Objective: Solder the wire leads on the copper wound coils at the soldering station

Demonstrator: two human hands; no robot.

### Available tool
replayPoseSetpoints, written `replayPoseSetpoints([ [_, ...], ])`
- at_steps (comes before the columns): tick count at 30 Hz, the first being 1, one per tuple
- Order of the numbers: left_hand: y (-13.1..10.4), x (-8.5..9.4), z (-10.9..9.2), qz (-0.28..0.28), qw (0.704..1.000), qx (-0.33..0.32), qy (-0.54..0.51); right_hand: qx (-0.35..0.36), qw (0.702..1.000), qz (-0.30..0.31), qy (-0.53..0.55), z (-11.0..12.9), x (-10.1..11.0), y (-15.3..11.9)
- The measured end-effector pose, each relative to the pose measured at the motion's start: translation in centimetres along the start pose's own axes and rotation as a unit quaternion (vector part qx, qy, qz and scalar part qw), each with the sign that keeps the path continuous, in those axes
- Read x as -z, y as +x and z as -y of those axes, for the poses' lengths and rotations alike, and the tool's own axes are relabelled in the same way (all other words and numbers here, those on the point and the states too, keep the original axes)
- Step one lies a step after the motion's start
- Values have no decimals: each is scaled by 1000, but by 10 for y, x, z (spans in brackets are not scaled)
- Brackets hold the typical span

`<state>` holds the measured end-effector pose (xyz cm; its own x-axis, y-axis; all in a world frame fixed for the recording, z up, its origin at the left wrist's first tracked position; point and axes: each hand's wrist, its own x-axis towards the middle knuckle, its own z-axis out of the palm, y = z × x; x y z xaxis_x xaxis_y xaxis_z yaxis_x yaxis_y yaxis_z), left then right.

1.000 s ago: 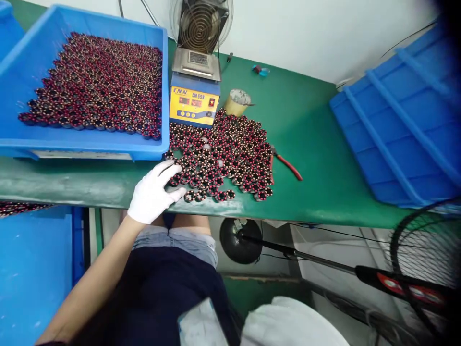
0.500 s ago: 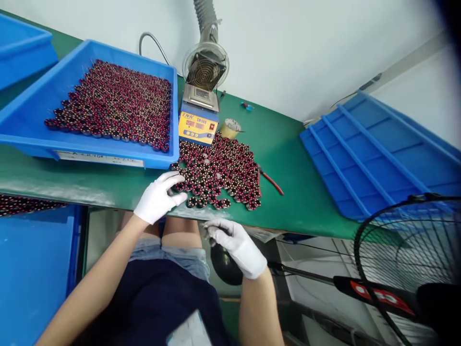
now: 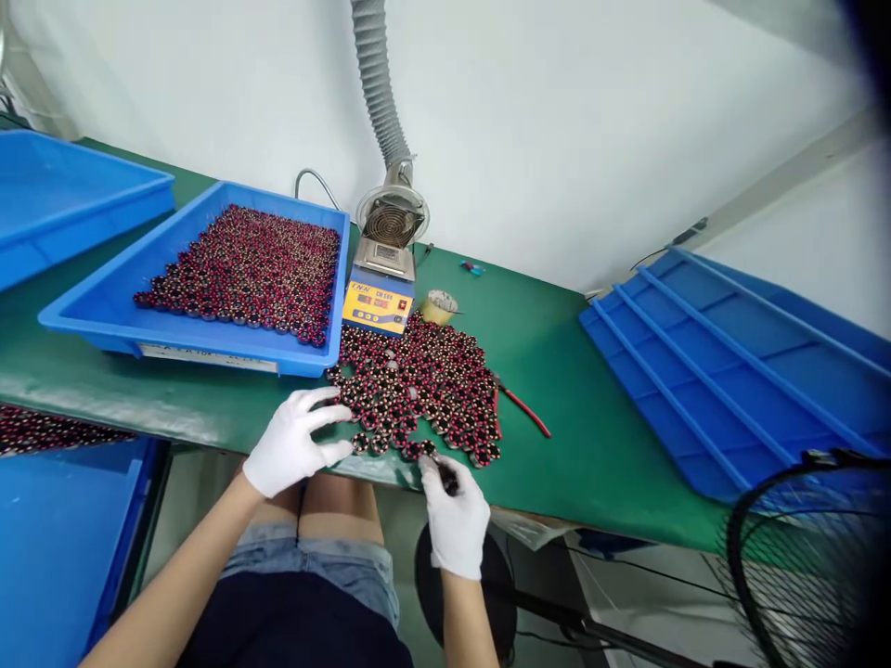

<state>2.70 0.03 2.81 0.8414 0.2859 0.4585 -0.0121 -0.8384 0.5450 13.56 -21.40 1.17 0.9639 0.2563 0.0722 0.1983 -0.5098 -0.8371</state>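
Small ring-shaped wound stators [image 3: 445, 390], black with red and copper-coloured windings, lie in a loose pile at the front of the green bench. At the pile's left edge, my white-gloved left hand [image 3: 296, 443] is open, its fingers spread and the fingertips beside the nearest stators. By the front edge of the bench, my gloved right hand [image 3: 458, 520] is closed, thumb and fingers curled together next to a stator [image 3: 426, 449]. Something dark shows between those fingers; whether it is a stator or stained glove, I cannot tell.
A blue tray [image 3: 90, 320] full of stators stands left. Behind the pile are a yellow-fronted solder pot [image 3: 376, 304] under an extraction hose [image 3: 380, 83] and a small yellow tub [image 3: 440, 306]. Red-handled pliers [image 3: 525, 413], a leaning blue tray [image 3: 724, 371] and a fan [image 3: 800, 547] are right.
My right hand has moved up from below the bench edge to the front of the pile. The left hand stays by the pile's left side. The whole view has shifted, with the bench lower.
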Motion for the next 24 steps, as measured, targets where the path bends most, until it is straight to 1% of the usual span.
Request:
replayPoseSetpoints([
  [1, 1, -1, -3, 5, 1000, -19, 21, 22, 999, -2, -24, -1, 0, 2],
  [4, 5, -7, -14, 47, 994, -75, 67, 133, 984, 46, -112, 4, -5, 14],
  [5, 7, -10, -17, 61, 992, -85, 77, 158, 975, 53, -148, 8, -8, 19],
  [6, 9, -14, -19, 72, 990, -88, 85, 168, 968, 55, -180, 11, -12, 25],
  [8, 13, -20, -21, 82, 989, -80, 97, 162, 960, 55, -223, 16, -18, 35],
  [11, 16, -27, -22, 87, 989, -60, 104, 145, 959, 59, -237, 16, -23, 48],
  [13, 17, -28, -23, 83, 990, -50, 105, 144, 959, 61, -236, 13, -23, 56],
  [17, 18, -24, -27, 72, 991, -44, 104, 141, 960, 77, -231, 8, -20, 76],
  [20, 22, -24, -28, 41, 990, -62, 116, 141, 957, 94, -236, 9, -20, 94],
  [22, 23, -28, -25, 18, 987, -80, 137, 142, 953, 112, -244, 12, -18, 103],
  [24, 23, -36, -17, -28, 984, -91, 151, 141, 948, 143, -249, 15, -14, 110],
])
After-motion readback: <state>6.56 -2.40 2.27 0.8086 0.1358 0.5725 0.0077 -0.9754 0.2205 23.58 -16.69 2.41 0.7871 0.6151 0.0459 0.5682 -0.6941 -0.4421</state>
